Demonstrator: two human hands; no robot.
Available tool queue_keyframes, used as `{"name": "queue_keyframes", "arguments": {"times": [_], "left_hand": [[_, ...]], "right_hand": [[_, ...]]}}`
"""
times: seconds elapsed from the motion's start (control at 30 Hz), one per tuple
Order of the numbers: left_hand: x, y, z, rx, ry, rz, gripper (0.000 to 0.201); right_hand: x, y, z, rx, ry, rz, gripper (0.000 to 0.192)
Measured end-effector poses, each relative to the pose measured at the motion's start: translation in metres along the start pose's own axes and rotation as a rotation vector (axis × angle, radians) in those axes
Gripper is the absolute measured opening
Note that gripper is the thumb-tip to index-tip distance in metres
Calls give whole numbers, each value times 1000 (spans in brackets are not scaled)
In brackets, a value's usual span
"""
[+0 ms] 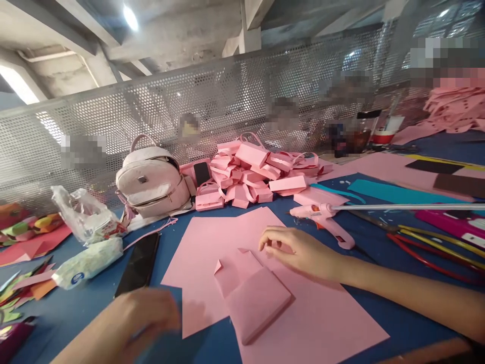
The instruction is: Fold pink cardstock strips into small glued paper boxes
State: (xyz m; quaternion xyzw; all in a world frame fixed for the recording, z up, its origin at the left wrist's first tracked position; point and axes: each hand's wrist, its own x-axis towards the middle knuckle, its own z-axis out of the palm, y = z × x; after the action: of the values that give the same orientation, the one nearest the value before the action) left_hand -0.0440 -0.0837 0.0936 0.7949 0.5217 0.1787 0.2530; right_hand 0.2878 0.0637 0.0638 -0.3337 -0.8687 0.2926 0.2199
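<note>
The left hand (140,316) was blurry at the near edge of the blue surface (94,303) — I could not tell if it held anything. The right hand (299,250) lay loosely curled and empty beside the half-folded pink box (252,296) on big pink paper (326,323). Farther back sat a glue gun (326,217) and a pile of finished pink boxes (257,174) — many made, this one not done.

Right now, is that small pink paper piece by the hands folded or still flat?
Folded: the small pink piece lies doubled into a thick pad, flaps sticking out on top.
</note>
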Motion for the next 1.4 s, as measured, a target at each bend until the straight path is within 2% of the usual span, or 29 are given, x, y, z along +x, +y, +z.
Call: {"name": "queue_keyframes", "arguments": {"times": [0.1,0.23,0.3,0.37,0.43,0.5,0.63,0.73,0.83,1.0,1.17,1.4], "left_hand": [[54,-4,-3,112,99,-7,30],[123,-4,21,63,156,21,18],[145,-2,35,33,150,5,20],[155,-2,46,-1,118,-9,24],[156,-4,54,-71,90,-27,27],[152,-8,60,-188,92,-47,27],[139,-19,72,-470,215,-105,11],[135,-23,76,-645,317,-101,10],[134,-21,76,-748,377,-106,16],[131,-16,73,-808,401,-134,25],[133,-21,72,-740,356,-57,22],[136,-21,76,-812,269,-55,12]], "right_hand": [[7,-7,6,-112,-26,-4,13],[29,-7,20,-203,-64,24,11],[39,-3,29,-216,-69,30,8],[45,1,35,-206,-58,18,8],[47,5,40,-133,-29,20,11],[47,8,42,36,-7,41,12],[43,8,41,467,-41,108,19],[43,8,40,624,-68,165,25],[42,9,39,628,-47,179,27],[42,12,37,603,13,181,29],[42,14,39,560,38,149,33],[42,15,43,558,-37,97,30]]}}
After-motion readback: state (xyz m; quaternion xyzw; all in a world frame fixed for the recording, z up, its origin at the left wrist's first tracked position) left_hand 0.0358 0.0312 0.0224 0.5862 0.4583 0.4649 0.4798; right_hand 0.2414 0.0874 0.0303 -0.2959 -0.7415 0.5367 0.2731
